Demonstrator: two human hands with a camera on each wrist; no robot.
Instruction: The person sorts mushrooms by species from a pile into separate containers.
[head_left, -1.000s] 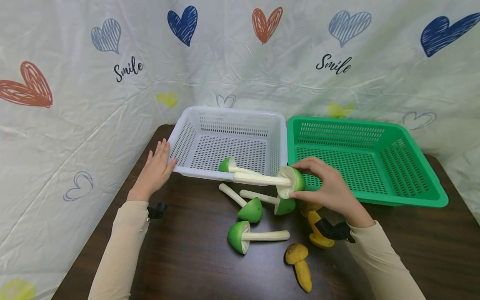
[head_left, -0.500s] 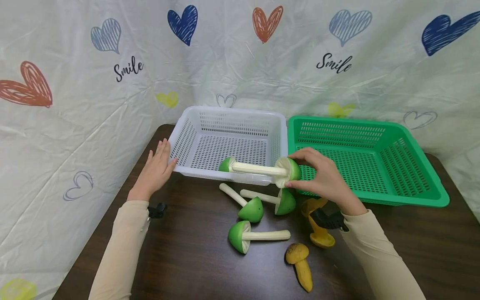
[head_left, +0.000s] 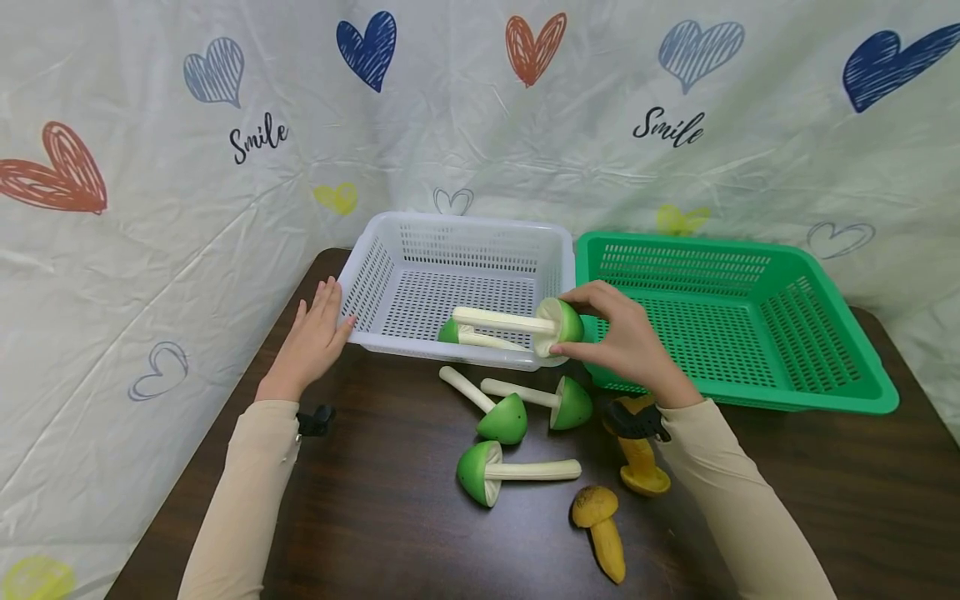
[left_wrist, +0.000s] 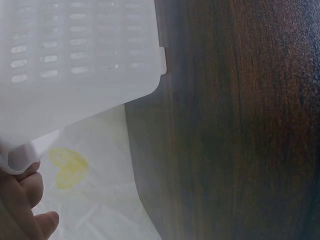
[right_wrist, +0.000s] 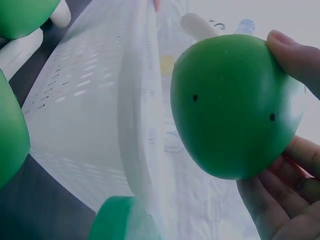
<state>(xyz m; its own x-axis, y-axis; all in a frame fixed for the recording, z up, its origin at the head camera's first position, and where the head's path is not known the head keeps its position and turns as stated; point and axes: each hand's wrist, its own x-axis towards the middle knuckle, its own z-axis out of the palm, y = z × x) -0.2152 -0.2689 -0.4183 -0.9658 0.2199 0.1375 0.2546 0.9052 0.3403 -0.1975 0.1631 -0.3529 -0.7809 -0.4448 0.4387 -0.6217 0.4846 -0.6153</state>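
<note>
My right hand (head_left: pixel 626 346) grips a toy mushroom by its green cap (right_wrist: pixel 235 107), thumb on one side and fingers on the other. Its pale stem (head_left: pixel 498 320) points left over the near right part of the white basket (head_left: pixel 375 218). Inside that basket lies another green-capped mushroom (head_left: pixel 447 331), partly overlapped by the held one. At the basket's left side my left hand (head_left: pixel 311 337) rests with straight fingers against the rim; in the left wrist view its fingertips (left_wrist: pixel 31 187) show beside the basket's corner (left_wrist: pixel 75 107).
Several green-capped mushrooms (head_left: pixel 502 419) lie on the dark table (head_left: pixel 360 517) before the white basket. Yellow mushrooms (head_left: pixel 608 550) lie to their right, one partly behind the right wrist. A green basket (head_left: pixel 862 358) stands right beside the white one, before a heart-printed cloth (head_left: pixel 465 108).
My right hand has carried the green-capped mushroom up and to the left, from the white basket's near right corner to over its inside. The left hand has stayed in place.
</note>
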